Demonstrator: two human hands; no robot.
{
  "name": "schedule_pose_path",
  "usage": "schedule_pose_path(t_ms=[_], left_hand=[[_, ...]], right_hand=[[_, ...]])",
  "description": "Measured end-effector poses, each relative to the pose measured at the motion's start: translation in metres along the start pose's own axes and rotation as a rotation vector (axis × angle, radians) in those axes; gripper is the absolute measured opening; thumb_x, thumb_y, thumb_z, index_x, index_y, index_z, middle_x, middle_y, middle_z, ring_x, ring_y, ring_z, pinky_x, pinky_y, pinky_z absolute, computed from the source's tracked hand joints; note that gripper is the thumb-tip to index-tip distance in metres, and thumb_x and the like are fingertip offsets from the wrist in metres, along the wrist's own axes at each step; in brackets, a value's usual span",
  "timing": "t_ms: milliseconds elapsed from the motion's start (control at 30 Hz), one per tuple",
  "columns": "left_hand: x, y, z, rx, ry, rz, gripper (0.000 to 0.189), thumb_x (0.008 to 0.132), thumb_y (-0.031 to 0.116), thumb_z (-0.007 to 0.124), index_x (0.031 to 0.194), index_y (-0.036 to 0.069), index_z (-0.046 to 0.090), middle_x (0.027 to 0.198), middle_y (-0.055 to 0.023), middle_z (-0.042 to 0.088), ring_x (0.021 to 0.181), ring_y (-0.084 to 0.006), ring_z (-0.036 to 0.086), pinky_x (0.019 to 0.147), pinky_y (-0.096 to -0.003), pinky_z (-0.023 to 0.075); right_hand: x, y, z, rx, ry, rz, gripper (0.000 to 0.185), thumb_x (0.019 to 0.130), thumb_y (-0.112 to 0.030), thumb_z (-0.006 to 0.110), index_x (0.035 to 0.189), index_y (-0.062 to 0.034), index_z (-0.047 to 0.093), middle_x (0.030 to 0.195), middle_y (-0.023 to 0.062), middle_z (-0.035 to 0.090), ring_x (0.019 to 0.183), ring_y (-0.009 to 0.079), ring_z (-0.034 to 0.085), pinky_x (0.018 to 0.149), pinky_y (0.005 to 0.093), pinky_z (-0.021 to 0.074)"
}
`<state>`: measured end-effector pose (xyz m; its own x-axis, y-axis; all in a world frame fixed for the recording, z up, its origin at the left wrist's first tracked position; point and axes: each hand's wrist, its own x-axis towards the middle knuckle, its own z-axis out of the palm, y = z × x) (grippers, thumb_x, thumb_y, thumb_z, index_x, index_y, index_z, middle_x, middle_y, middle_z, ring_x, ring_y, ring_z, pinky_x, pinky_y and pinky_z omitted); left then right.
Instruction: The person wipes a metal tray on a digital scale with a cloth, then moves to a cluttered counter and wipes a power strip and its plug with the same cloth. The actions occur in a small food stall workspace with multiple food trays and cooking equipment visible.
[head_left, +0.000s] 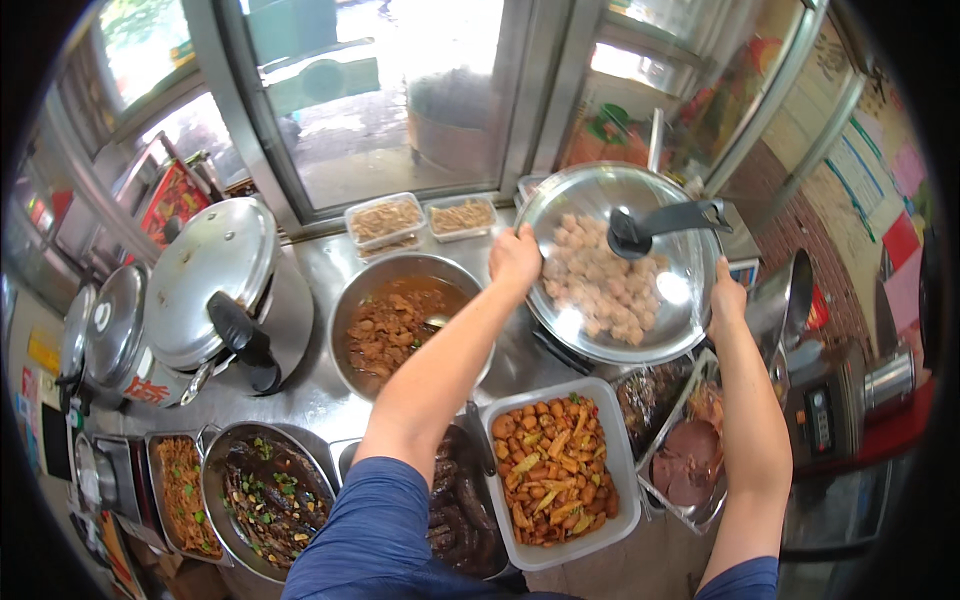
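Note:
A wide round metal pan (541, 311) under a clear glass lid (570, 191) stands at the right of the counter. Through the glass I see many pale brown balls (600, 281), probably meatballs. My left hand (516, 259) grips the rim on the left side, while my right hand (727, 296) holds the opposite side. Whether the fingers wrap the pan, the lid or both is hard to see. A black handle (671, 223) rises from the lid's centre. My left forearm hides part of a metal pot (339, 319) of brown meat stew with a ladle.
A large pressure cooker (214, 285) stands at left. Nearer me are a pan of dark sauced food (262, 487), a tray of dark sausages (465, 517) and a white plastic tub (631, 502) of braised food. Lidded plastic boxes (384, 217) sit by the window frame. A scale-like device (821, 420) is at right.

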<state>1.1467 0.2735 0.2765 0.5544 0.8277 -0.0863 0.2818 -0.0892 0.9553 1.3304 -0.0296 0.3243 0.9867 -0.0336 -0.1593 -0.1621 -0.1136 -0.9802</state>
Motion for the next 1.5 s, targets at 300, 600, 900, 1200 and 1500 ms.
schedule_pose_path(t_ms=[300,600,900,1200,1500], left_hand=[[-0.008,0.040,-0.028,-0.138,0.004,0.086,0.042,0.098,0.035,0.050,0.096,-0.005,0.063,0.097,-0.0257,0.066,0.095,-0.0394,0.063,0.084,-0.0451,0.0470],[-0.030,0.063,-0.046,-0.198,0.004,0.119,0.034,0.099,0.027,0.050,0.091,-0.004,0.061,0.082,-0.0148,0.062,0.077,-0.0231,0.056,0.072,-0.0390,0.0456],[-0.080,0.097,-0.062,-0.281,-0.040,0.125,0.034,0.102,0.026,0.047,0.086,-0.002,0.056,0.070,-0.0055,0.055,0.064,-0.0148,0.050,0.060,-0.0339,0.0423],[-0.071,0.084,-0.076,-0.379,0.005,0.332,0.031,0.102,0.026,0.049,0.092,-0.002,0.059,0.071,-0.0029,0.054,0.063,-0.0129,0.047,0.059,-0.0309,0.0400],[-0.058,0.099,-0.079,-0.405,-0.043,0.138,0.031,0.102,0.028,0.049,0.092,0.000,0.059,0.070,-0.0033,0.053,0.062,-0.0131,0.048,0.057,-0.0319,0.0408]], right_hand=[[-0.046,-0.036,0.001,-0.154,0.056,-0.093,0.080,0.086,-0.062,0.065,0.113,0.0135,0.061,0.120,0.0205,0.062,0.103,0.0266,0.058,0.090,0.0412,0.0460],[-0.056,-0.062,-0.012,-0.343,0.125,-0.108,0.065,0.093,-0.049,0.064,0.117,0.0114,0.061,0.111,0.0194,0.067,0.096,0.0278,0.064,0.085,0.0400,0.0501],[-0.066,-0.048,-0.031,-0.088,0.007,0.027,0.062,0.091,-0.052,0.065,0.105,0.0091,0.064,0.103,0.0165,0.068,0.086,0.0242,0.065,0.075,0.0374,0.0527],[-0.092,-0.075,-0.027,0.117,-0.197,-0.119,0.071,0.088,-0.052,0.068,0.118,0.0125,0.060,0.108,0.0174,0.067,0.089,0.0263,0.064,0.080,0.0386,0.0502],[-0.105,-0.093,-0.019,0.063,-0.156,-0.128,0.062,0.092,-0.053,0.063,0.103,0.0084,0.063,0.097,0.0130,0.066,0.085,0.0202,0.061,0.077,0.0360,0.0501]])
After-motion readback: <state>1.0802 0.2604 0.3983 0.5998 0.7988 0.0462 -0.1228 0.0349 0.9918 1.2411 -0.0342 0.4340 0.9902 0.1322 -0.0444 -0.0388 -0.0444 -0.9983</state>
